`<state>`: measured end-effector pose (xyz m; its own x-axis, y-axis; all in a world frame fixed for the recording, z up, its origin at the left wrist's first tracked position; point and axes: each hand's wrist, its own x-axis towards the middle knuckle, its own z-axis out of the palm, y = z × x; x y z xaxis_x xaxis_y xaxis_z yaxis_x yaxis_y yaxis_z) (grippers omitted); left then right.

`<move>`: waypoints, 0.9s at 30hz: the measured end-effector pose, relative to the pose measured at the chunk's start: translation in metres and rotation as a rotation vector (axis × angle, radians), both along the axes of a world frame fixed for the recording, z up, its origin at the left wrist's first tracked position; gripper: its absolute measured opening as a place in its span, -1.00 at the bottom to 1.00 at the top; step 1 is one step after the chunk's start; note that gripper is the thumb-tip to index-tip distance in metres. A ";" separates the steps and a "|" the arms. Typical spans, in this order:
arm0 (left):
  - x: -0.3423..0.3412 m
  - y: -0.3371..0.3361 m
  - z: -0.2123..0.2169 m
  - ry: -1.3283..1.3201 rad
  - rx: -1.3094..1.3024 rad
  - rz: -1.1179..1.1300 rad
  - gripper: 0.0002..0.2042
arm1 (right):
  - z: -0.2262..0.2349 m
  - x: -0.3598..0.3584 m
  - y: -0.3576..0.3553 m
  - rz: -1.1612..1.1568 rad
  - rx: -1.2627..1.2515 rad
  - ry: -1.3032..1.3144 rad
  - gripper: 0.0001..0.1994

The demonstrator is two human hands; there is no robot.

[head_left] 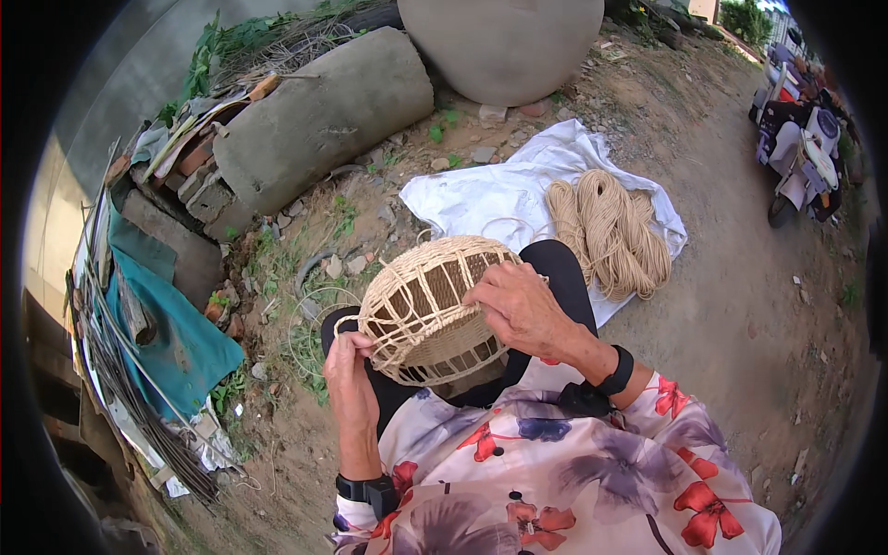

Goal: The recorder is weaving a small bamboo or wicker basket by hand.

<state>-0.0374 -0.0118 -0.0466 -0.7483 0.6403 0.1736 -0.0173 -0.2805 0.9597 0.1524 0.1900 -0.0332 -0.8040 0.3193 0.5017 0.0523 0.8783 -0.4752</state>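
A half-woven basket (421, 305) of pale cane rests upside down on my lap. My right hand (518, 305) lies on its right side, fingers curled over the woven wall. My left hand (347, 365) pinches a loose cane strand (347, 322) at the basket's lower left rim. Both wrists wear dark bands. My black trousers and a flowered top show below the basket.
Bundles of pale cord (610, 231) lie on a white cloth (490, 190) on the dirt ahead. Concrete cylinders (324, 116), bricks and a teal tarp (176, 338) are heaped at the left. A parked vehicle (800, 157) stands at the far right.
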 end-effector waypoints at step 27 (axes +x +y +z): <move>-0.019 -0.044 -0.032 -0.353 -0.002 -0.116 -0.74 | 0.015 -0.050 -0.037 0.251 0.151 0.056 -0.69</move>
